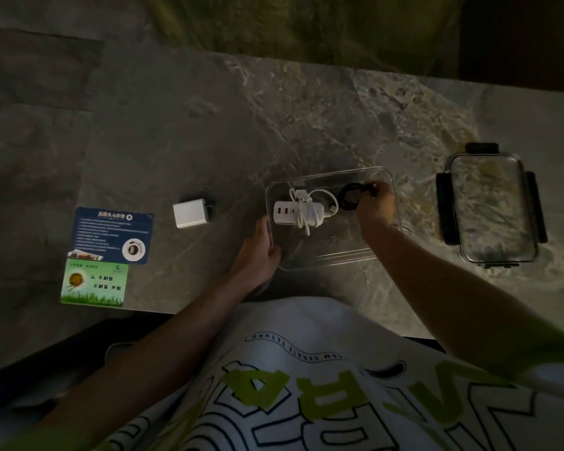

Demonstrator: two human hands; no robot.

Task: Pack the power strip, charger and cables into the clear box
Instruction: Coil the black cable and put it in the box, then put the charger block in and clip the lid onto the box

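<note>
Your right hand (pixel 376 203) is down inside the far right end of the clear box (pixel 323 255), fingers pinched on the coiled black cable (pixel 348 197), which hangs just right of the power strip (pixel 284 210). That strip lies in the box with its long axis running left to right, a white cable (pixel 304 212) wound across its middle. Your left hand (pixel 258 252) grips the box's near left corner, thumb over the rim, steadying it.

The white charger (pixel 189 213) is outside the box, on the stone table (pixel 209 125) well to its left, prongs pointing far right. It lies left of your left hand, the nearer one by a good way. Free floor in the box is along the near side.

The clip lid (pixel 492 206) lies to the right, apart from the box.

The green card (pixel 93 283) at the near left reads 从 不剩饭 不剩菜 开始; the blue card (pixel 111 234) above it carries fine print too small to read. Your shirt (pixel 306 369) has big green letters and an arc of small text, upside down from here and probably not legible. No brand shows on the strip or charger
</note>
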